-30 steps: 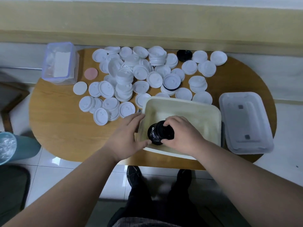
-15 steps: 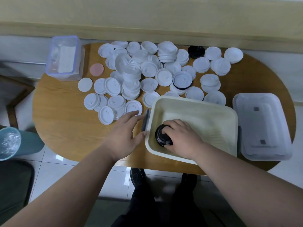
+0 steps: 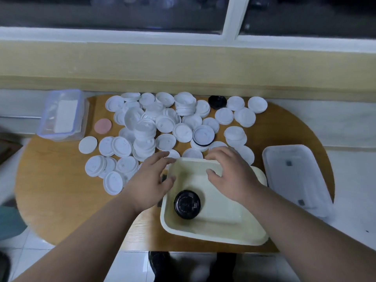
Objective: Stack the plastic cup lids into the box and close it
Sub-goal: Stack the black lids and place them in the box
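Right hand [image 3: 232, 176] has released the black lid [image 3: 187, 204] and moved to the far rim of the box [image 3: 213, 238]. Its grip is apart, fingers relaxed, holding nothing. Left hand [image 3: 150, 180] has advanced along the box's left wall. Its grip is apart, thumb at the rim, fingertips near the white lids [image 3: 164, 124].

The black lid lies flat on the box floor, near-left corner.

Count:
- one box
- one cover [image 3: 295, 180] on the counter [image 3: 50, 190], right of the box
- a second black lid [image 3: 217, 101] at the far edge
- one pink disc [image 3: 103, 126]
- one clear tub [image 3: 63, 115]
- white lids: several dozen, overlapping; exact count not possible
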